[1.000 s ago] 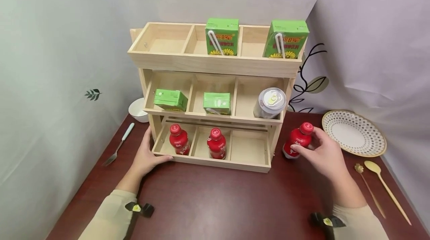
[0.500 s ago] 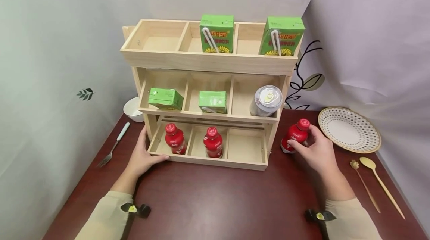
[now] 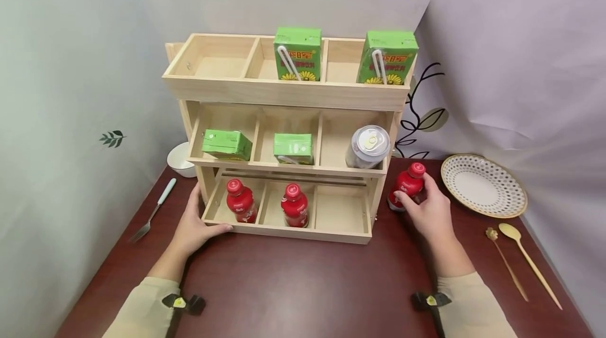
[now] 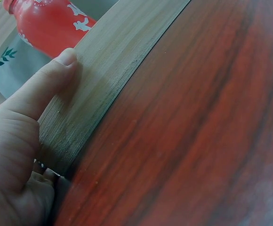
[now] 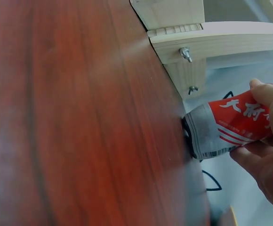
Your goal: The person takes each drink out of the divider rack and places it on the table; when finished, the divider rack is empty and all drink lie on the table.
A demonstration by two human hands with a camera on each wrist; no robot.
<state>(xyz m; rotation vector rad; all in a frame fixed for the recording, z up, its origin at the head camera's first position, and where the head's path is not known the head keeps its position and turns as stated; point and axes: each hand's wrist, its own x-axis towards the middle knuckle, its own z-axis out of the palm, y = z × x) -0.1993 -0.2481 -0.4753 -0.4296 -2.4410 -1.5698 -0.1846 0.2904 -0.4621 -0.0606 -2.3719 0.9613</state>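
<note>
A three-tier wooden shelf (image 3: 284,93) stands on the dark red table. My left hand (image 3: 193,228) grips its lower left corner, and the thumb lies on the front board in the left wrist view. Beside the shelf's right side my right hand (image 3: 428,209) holds a red bottle (image 3: 407,185) between thumb and fingers. The bottle's silver lower end is close to the tabletop in the right wrist view. Two similar red bottles, one on the left (image 3: 242,204) and one in the middle (image 3: 295,209), stand in the bottom tier; its right compartment is bare.
Green drink cartons (image 3: 297,54) sit in the top and middle tiers. A silver can (image 3: 368,147) stands in the middle tier's right compartment. A dotted plate (image 3: 511,201), a gold spoon (image 3: 530,264) and a thin gold stirrer (image 3: 508,267) lie right; a fork (image 3: 153,214) and white bowl (image 3: 182,162) left.
The head view has shifted slightly, so the scene sits further left. My right hand has moved the red bottle a little farther back beside the shelf. My left hand keeps its grip.
</note>
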